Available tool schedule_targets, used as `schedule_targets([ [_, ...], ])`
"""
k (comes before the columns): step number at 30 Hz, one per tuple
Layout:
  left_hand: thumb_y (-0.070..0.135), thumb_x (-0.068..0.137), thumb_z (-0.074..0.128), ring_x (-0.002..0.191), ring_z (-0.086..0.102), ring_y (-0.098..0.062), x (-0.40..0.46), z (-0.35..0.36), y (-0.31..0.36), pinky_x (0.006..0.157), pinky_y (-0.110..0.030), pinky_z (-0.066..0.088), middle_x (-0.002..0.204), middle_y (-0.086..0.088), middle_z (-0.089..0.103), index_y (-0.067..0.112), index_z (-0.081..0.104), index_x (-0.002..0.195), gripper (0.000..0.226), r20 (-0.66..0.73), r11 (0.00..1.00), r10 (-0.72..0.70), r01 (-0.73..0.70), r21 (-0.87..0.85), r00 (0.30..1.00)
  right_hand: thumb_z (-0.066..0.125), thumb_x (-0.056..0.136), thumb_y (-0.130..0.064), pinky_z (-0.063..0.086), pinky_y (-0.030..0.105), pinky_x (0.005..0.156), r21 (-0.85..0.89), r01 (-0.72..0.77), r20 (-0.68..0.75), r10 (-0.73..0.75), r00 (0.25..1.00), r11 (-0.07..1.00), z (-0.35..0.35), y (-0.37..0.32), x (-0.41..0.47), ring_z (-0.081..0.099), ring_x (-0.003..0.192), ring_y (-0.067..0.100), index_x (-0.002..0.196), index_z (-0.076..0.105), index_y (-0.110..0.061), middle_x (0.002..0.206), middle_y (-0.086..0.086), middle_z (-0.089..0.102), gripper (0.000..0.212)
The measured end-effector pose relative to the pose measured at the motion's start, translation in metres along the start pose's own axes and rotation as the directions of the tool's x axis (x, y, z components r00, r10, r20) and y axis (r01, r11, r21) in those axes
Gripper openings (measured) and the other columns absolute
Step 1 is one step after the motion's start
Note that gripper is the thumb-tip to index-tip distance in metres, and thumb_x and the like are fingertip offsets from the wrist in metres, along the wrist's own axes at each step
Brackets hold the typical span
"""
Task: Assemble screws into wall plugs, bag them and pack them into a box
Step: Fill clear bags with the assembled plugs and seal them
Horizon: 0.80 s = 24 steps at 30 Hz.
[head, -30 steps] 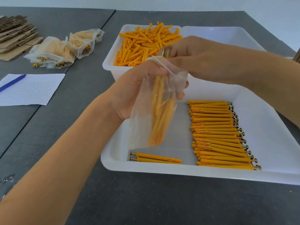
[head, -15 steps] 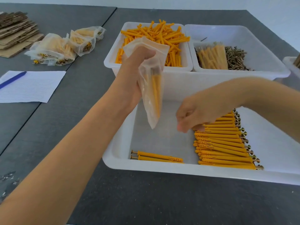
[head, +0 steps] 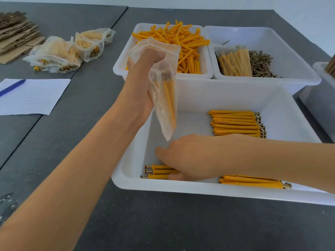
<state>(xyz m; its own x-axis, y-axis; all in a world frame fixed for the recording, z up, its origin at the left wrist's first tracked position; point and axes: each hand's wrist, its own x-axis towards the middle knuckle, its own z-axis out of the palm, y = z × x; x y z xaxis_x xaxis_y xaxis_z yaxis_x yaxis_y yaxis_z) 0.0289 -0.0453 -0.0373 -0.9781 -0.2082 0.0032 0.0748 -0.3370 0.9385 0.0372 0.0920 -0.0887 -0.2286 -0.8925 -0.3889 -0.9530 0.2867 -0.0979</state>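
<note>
The left hand [head: 143,78] is gripping a clear, floppy plastic bag [head: 163,91] by its neck, fingers curled round it, holding it upright over the big white plastic tray [head: 226,95] so the few orange plugs inside are hanging point-down and the mouth is staying reachable. The right hand [head: 188,156] is reaching low into the tray's near corner, fingers closing on three ribbed orange wall plugs with brass screws [head: 159,172]. More assembled ones are lying in a neat row [head: 235,124], likely for counting.
</note>
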Motion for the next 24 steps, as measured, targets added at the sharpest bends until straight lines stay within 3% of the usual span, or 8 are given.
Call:
schedule_targets([
  [6,0.027,0.074,0.053,0.073,0.047,-0.017,-0.002,0.001,0.002,0.059,-0.029,0.043,0.099,-0.013,0.041,0.011,0.036,0.111,0.044,-0.03,1.0,-0.02,0.02,0.006,0.999,0.043,0.102,-0.037,0.022,0.021,0.049,0.036,0.018,0.052,-0.02,0.998,0.999,-0.011,0.0,-0.005,0.033,0.058,0.003,0.089,0.045,-0.017,0.07,-0.009,0.036,0.024],
  [11,0.03,0.073,0.053,0.076,0.051,-0.018,-0.007,0.003,0.005,0.063,-0.029,0.045,0.098,-0.013,0.047,0.009,0.043,0.11,0.043,-0.038,0.998,-0.046,0.048,0.04,0.998,0.053,0.098,-0.038,0.037,0.016,0.055,0.302,0.031,-0.063,-0.013,0.998,0.953,-0.037,0.019,-0.045,0.048,0.057,0.005,0.079,0.052,-0.02,0.06,-0.004,0.048,0.026],
  [15,0.023,0.084,0.051,0.085,0.044,-0.028,-0.007,0.001,0.004,0.075,-0.037,0.039,0.093,-0.015,0.047,0.011,0.048,0.101,0.021,0.091,0.991,-0.118,0.123,-0.056,0.989,0.06,0.092,-0.041,0.035,0.016,0.043,0.719,0.173,-0.287,0.061,0.956,0.673,-0.077,0.048,-0.086,0.042,0.043,0.008,0.085,0.064,-0.029,0.052,0.002,0.05,0.015],
  [17,0.021,0.09,0.047,0.081,0.053,-0.027,-0.007,0.0,0.003,0.07,-0.034,0.046,0.09,-0.018,0.056,0.009,0.054,0.105,0.02,0.17,0.98,-0.176,0.189,-0.065,0.97,0.057,0.091,-0.034,0.028,0.016,0.038,0.766,0.259,-0.444,0.193,0.875,0.588,-0.099,0.063,-0.097,0.035,0.038,0.012,0.086,0.065,-0.026,0.048,0.001,0.049,0.013],
  [19,0.021,0.086,0.05,0.087,0.057,-0.029,-0.008,-0.001,0.001,0.07,-0.033,0.051,0.099,-0.019,0.06,0.007,0.059,0.113,0.031,0.253,0.967,-0.239,0.253,-0.027,0.938,0.048,0.096,-0.024,0.025,0.022,0.039,0.746,0.315,-0.582,0.345,0.736,0.586,-0.116,0.074,-0.097,0.03,0.037,0.014,0.083,0.061,-0.024,0.047,-0.003,0.047,0.018],
  [22,0.024,0.081,0.048,0.102,0.05,-0.034,-0.013,0.0,0.001,0.078,-0.037,0.047,0.104,-0.016,0.064,0.016,0.078,0.088,0.033,0.411,0.953,-0.296,0.298,0.06,0.862,0.044,0.099,-0.018,0.029,0.025,0.043,0.737,0.334,-0.66,0.519,0.543,0.588,-0.128,0.079,-0.086,0.031,0.041,0.014,0.08,0.055,-0.02,0.047,-0.006,0.046,0.022],
  [24,0.023,0.08,0.047,0.1,0.055,-0.034,-0.014,0.001,0.001,0.078,-0.037,0.049,0.107,-0.017,0.065,0.02,0.079,0.085,0.033,0.454,0.949,-0.301,0.311,0.054,0.839,0.047,0.1,-0.018,0.033,0.023,0.042,0.729,0.324,-0.671,0.537,0.511,0.603,-0.125,0.075,-0.075,0.036,0.04,0.016,0.083,0.055,-0.017,0.048,-0.004,0.051,0.019],
])
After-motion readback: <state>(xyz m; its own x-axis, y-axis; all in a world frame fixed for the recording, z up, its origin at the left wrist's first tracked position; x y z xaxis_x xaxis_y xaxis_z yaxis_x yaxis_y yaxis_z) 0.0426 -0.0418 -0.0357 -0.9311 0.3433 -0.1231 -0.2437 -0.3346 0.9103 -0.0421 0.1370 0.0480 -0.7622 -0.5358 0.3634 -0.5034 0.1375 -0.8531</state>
